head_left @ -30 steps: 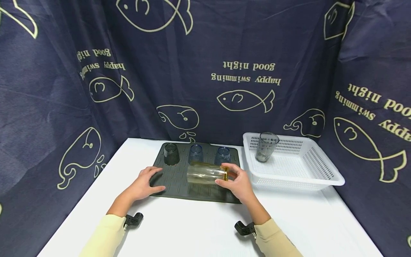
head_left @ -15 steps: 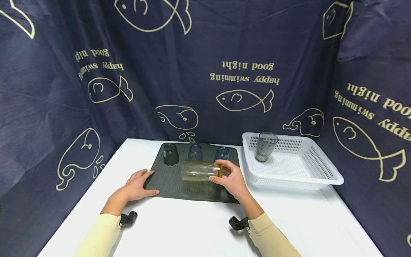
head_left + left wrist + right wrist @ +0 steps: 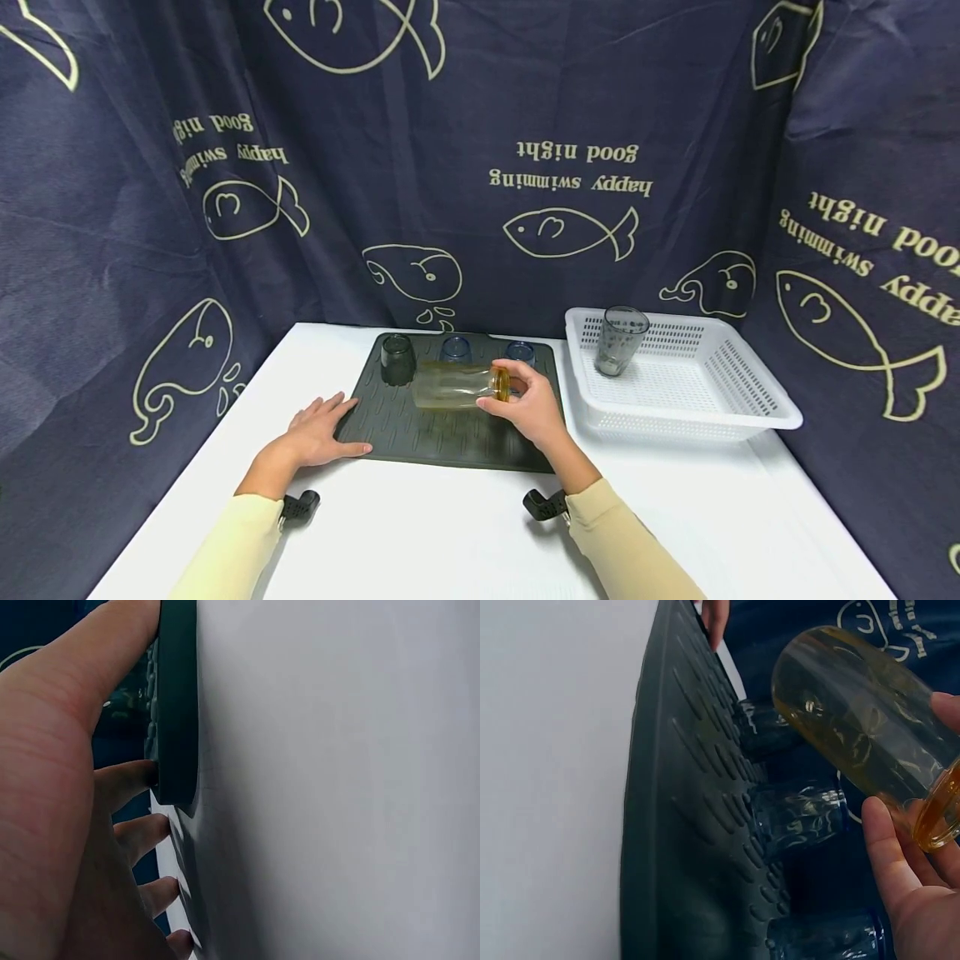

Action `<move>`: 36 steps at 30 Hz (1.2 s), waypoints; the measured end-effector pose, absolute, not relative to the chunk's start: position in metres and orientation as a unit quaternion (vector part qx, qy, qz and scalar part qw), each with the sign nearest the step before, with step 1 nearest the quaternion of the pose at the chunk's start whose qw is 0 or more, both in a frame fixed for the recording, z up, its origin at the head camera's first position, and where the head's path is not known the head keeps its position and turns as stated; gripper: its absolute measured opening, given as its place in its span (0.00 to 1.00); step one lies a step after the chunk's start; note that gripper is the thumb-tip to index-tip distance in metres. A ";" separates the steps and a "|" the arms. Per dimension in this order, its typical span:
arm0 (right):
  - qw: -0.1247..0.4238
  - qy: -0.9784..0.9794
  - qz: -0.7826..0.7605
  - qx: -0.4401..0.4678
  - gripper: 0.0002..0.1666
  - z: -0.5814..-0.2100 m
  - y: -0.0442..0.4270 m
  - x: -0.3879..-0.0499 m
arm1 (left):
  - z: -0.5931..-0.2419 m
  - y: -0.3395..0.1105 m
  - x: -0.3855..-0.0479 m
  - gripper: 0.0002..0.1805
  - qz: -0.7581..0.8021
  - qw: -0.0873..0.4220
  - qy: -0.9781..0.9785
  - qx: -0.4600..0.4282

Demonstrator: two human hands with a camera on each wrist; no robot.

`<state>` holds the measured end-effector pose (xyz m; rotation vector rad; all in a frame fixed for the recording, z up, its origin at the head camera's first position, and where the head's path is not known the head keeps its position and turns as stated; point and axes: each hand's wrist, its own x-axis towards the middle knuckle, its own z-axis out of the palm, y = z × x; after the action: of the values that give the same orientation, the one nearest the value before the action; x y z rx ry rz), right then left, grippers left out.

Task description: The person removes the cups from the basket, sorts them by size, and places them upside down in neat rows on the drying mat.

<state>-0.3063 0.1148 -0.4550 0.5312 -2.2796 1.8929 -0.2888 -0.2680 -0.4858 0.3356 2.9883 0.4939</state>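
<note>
Holding the amber glass (image 3: 450, 387) on its side above the dark mat (image 3: 420, 442), the right hand (image 3: 531, 408) pinches its base end; the left hand (image 3: 315, 435) rests spread at the mat's left edge. Likely rigid, slick, breakable, base-heavy: best gripped there, off the rim.

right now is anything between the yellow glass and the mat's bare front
Nothing visible: the right hand holds the yellow glass above the mat; the dark glass and blue glasses stand farther back.
</note>
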 end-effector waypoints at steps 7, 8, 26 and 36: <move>0.075 -0.770 0.605 0.186 0.39 -0.447 0.107 -0.313 | -0.485 -0.267 -0.291 0.59 0.153 0.054 0.981 0.104; 0.077 -0.773 0.602 0.185 0.39 -0.446 0.106 -0.315 | -0.485 -0.267 -0.291 0.59 0.151 0.056 0.982 0.103; 0.064 -0.789 0.564 0.236 0.43 -0.420 0.059 -0.339 | -0.484 -0.271 -0.291 0.61 0.151 0.077 0.982 0.085; 0.069 -0.797 0.543 0.255 0.44 -0.419 0.036 -0.350 | -0.480 -0.267 -0.289 0.60 0.152 0.077 0.982 0.085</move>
<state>-0.3499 0.0361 -0.4189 0.7679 -2.4011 1.6345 -0.2888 -0.2674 -0.4805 0.2557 2.9423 0.4543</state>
